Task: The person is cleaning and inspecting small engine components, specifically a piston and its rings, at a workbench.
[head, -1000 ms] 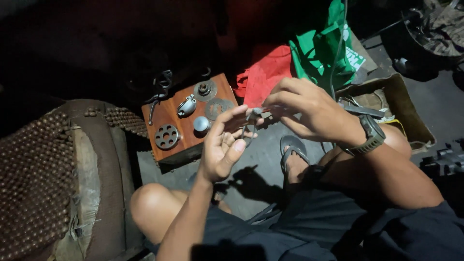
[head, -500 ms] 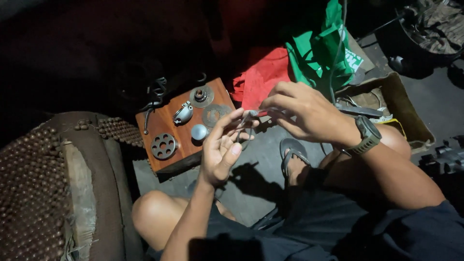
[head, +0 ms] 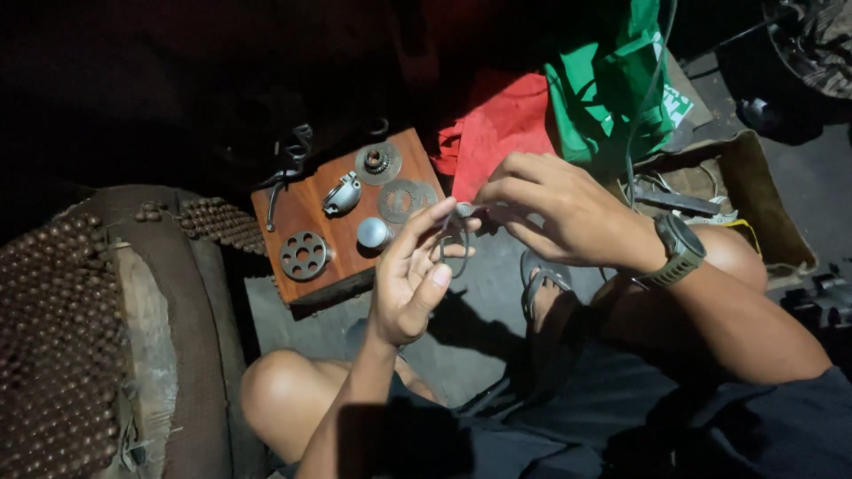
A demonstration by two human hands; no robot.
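Observation:
My left hand (head: pixel 410 275) is raised with its palm facing me, and its fingers hold a thin metal ring (head: pixel 453 250). My right hand (head: pixel 552 208), with a watch on the wrist, pinches a small metal part (head: pixel 464 210) at the top of that ring. Both hands meet above the grey floor, just right of a wooden board (head: pixel 306 213). On the board lie a perforated disc (head: pixel 303 256), a round metal cap (head: pixel 373 232), a curved bracket (head: pixel 342 195), a toothed plate (head: pixel 377 162) and flat discs (head: pixel 401 200).
A beaded seat cover (head: pixel 62 337) fills the left. Red cloth (head: pixel 497 129) and a green bag (head: pixel 612 89) lie behind the hands. A cardboard box (head: pixel 763 208) with tools sits at right. A sandal (head: pixel 541 275) and my bare knees are below.
The view has shifted slightly, so the board sits a little higher and more to the right. My hands stay together on the ring and the small part.

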